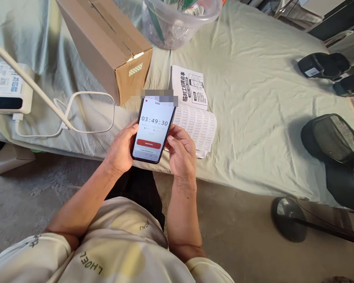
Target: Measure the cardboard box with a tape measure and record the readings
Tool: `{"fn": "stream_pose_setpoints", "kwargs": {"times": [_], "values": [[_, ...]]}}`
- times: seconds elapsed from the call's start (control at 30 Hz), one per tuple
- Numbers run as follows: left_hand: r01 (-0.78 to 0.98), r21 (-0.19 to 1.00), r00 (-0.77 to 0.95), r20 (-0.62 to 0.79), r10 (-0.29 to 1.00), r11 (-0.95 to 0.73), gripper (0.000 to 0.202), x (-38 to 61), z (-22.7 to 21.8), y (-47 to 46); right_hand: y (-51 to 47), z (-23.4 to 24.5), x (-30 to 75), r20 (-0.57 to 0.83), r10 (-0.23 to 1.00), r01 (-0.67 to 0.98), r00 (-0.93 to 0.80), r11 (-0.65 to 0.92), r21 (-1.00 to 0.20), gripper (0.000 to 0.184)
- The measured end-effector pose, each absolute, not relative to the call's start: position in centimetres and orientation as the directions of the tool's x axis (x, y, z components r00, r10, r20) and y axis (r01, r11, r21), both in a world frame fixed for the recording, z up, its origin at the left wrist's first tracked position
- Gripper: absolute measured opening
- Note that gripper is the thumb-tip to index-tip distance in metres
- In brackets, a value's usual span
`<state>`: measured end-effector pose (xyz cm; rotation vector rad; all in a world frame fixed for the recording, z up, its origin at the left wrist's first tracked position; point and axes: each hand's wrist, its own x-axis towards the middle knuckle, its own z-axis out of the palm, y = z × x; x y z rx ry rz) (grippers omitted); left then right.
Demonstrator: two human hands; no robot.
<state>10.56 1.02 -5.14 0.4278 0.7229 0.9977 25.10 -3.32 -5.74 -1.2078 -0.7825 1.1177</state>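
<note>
A smartphone (152,131) is held upright between my hands above the table's near edge, its screen facing me with a timer at 03:49:30 and a red button. My left hand (122,147) grips the phone's left side, thumb along the edge. At its right side my right hand (181,151) closes on the phone with bent fingers; the fingertips behind it are hidden. Just beyond, printed sheets (196,125) lie on the cloth, partly covered by the phone and my right hand.
A cardboard box (106,43) and a clear plastic basin (179,27) stand on the cloth-covered table (253,118). On the left lies a white power bank (13,88) with a cable (113,110). Black caps (332,137) and black devices (323,65) sit right. A round stand base (287,220) rests on the floor.
</note>
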Motion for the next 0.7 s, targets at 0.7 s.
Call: {"fn": "stream_pose_setpoints", "kwargs": {"times": [0.7], "values": [[-0.617,0.630,0.335,-0.332,0.882,0.472,0.026,10.33,-5.13,0.99,-3.45,-6.20,24.76,-0.102,0.950,-0.168,0.295,-0.054,-0.984,0.031]]}}
